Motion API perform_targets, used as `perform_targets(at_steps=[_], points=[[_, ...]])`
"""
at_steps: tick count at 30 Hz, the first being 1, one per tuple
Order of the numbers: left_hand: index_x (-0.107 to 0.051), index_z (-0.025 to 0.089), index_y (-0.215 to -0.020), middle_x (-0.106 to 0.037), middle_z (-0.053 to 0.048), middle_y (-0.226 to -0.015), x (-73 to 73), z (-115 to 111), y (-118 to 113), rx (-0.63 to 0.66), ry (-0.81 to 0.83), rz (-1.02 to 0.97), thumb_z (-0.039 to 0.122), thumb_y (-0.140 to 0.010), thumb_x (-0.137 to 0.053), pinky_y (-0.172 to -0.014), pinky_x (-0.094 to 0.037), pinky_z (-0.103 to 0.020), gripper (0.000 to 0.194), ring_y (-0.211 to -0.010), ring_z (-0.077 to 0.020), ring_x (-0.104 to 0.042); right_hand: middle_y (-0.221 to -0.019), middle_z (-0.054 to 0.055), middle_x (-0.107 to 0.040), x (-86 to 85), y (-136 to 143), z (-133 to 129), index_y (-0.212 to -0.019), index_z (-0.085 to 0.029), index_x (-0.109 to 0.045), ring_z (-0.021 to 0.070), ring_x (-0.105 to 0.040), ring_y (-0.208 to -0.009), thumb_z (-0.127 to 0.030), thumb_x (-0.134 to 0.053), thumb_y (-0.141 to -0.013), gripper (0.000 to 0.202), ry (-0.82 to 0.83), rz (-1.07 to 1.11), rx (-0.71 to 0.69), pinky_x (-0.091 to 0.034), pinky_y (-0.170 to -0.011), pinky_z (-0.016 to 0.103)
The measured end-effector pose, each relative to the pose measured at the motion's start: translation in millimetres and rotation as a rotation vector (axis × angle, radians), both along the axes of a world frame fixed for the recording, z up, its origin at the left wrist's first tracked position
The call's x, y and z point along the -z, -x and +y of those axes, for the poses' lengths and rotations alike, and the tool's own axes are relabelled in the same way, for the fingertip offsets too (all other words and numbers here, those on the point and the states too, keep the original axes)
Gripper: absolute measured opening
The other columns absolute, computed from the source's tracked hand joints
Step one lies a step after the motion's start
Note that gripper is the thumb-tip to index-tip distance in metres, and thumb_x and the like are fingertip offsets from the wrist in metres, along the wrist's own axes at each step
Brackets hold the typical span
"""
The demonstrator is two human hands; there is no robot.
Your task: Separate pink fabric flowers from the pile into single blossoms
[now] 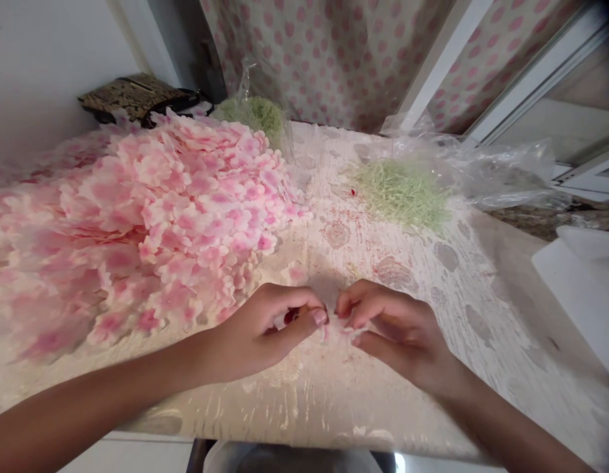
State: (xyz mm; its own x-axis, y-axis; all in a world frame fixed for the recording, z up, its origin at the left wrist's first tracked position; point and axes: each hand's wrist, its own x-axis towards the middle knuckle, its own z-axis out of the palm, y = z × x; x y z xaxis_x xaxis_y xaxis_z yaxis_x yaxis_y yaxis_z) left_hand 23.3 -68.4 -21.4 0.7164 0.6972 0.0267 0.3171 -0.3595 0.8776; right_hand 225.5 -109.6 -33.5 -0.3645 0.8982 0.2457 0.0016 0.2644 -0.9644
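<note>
Between my two hands is a small pale pink artificial flower, blurred and partly covered by fingers. My left hand is closed, thumb and forefinger pinched at the flower's left side. Something small and dark red shows inside that hand's curled fingers; I cannot make out what it is. From the right, my right hand pinches the flower's edge between thumb and fingers. A big heap of pink artificial flowers lies left of my hands, with one loose pale flower just behind them.
Thin light green stems lie at the back right beside a clear plastic bag. More green pieces are in a bag behind the heap. A patterned purse stands back left. A patterned cloth covers the table; a white object is at right.
</note>
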Motion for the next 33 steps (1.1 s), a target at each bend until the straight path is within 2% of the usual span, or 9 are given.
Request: perform_targets(at_steps=[3, 5, 12, 17, 21, 25, 27, 29, 33], points=[[-0.058, 0.014, -0.079, -0.049, 0.003, -0.06, 1.1, -1, 1, 0.001, -0.014, 0.007, 0.029, -0.091, -0.041, -0.045, -0.031, -0.017, 0.025, -0.051, -0.0063, -0.042, -0.09, 0.004, -0.06, -2.6, 0, -2, -0.086, -0.022, -0.061, 0.0154, -0.06, -0.082, -0.003, -0.057, -0.078, 0.021, -0.177, -0.103, -0.016, -0.05, -0.07, 0.031], [-0.058, 0.015, -0.084, -0.052, 0.003, -0.062, 1.4, -2, 3, 0.001, -0.024, -0.004, 0.028, -0.091, -0.042, -0.045, -0.032, -0.017, 0.023, -0.051, -0.0065, -0.043, -0.088, 0.005, -0.061, -3.5, -1, -3, -0.088, -0.022, -0.062, 0.0159, -0.06, -0.08, -0.001, -0.055, -0.078, 0.024, -0.227, -0.123, -0.004, -0.05, -0.067, 0.031], [-0.057, 0.016, -0.094, -0.05, 0.005, -0.057, 3.5, -4, 7, 0.038, -0.198, -0.101, 0.018, -0.087, -0.049, -0.044, -0.033, -0.016, 0.011, -0.046, -0.0052, -0.041, -0.088, 0.005, -0.065, 1.5, -2, -3, -0.099, -0.024, -0.062, 0.0181, -0.062, -0.08, 0.004, -0.05, -0.076, 0.038, -0.319, -0.071, -0.01, -0.053, -0.069, 0.036], [-0.054, 0.018, -0.099, -0.039, 0.008, -0.055, 3.0, -7, 6, 0.055, -0.218, -0.131, 0.018, -0.084, -0.054, -0.044, -0.033, -0.015, 0.016, -0.045, -0.0045, -0.039, -0.088, 0.005, -0.064, 3.3, 0, -4, -0.099, -0.024, -0.061, 0.0176, -0.062, -0.079, 0.001, -0.052, -0.078, 0.034, -0.248, -0.036, 0.014, -0.053, -0.068, 0.036], [-0.054, 0.017, -0.097, -0.031, 0.01, -0.053, 5.0, -8, 4, 0.063, -0.169, -0.12, 0.019, -0.083, -0.056, -0.042, -0.029, -0.014, 0.014, -0.042, -0.0035, -0.033, -0.085, 0.003, -0.064, 5.0, 2, -9, -0.098, -0.024, -0.058, 0.0163, -0.063, -0.079, -0.002, -0.054, -0.079, 0.029, -0.112, -0.041, 0.045, -0.053, -0.068, 0.032], [-0.054, 0.016, -0.088, -0.028, 0.01, -0.052, 6.9, -9, 3, 0.039, -0.053, -0.092, 0.02, -0.084, -0.054, -0.041, -0.026, -0.015, 0.006, -0.042, -0.0036, -0.029, -0.086, -0.001, -0.065, 7.4, 5, -14, -0.102, -0.027, -0.055, 0.0108, -0.064, -0.081, -0.004, -0.055, -0.082, 0.03, 0.021, -0.049, 0.128, -0.053, -0.07, 0.022], [-0.053, 0.016, -0.083, -0.028, 0.01, -0.052, 6.9, -9, 2, 0.026, 0.002, -0.087, 0.021, -0.085, -0.052, -0.041, -0.025, -0.016, 0.006, -0.043, -0.0037, -0.028, -0.09, -0.001, -0.065, 8.2, 7, -14, -0.106, -0.029, -0.054, 0.0089, -0.064, -0.083, -0.004, -0.056, -0.082, 0.035, 0.015, -0.043, 0.144, -0.053, -0.072, 0.018], [-0.052, 0.015, -0.078, -0.028, 0.01, -0.051, 6.5, -10, 1, 0.01, 0.048, -0.087, 0.022, -0.086, -0.05, -0.041, -0.024, -0.017, 0.01, -0.043, -0.0039, -0.027, -0.095, -0.001, -0.065, 8.2, 8, -12, -0.108, -0.029, -0.055, 0.0094, -0.064, -0.086, -0.004, -0.055, -0.082, 0.037, -0.031, -0.065, 0.145, -0.054, -0.074, 0.019], [-0.052, 0.015, -0.076, -0.032, 0.009, -0.05, 4.8, -10, -1, -0.02, 0.17, -0.085, 0.025, -0.087, -0.048, -0.041, -0.024, -0.017, 0.015, -0.043, -0.0044, -0.029, -0.088, 0.0, -0.066, 6.4, 8, -10, -0.102, -0.027, -0.059, 0.0123, -0.064, -0.082, -0.005, -0.054, -0.083, 0.029, -0.071, -0.155, 0.107, -0.054, -0.072, 0.024]])
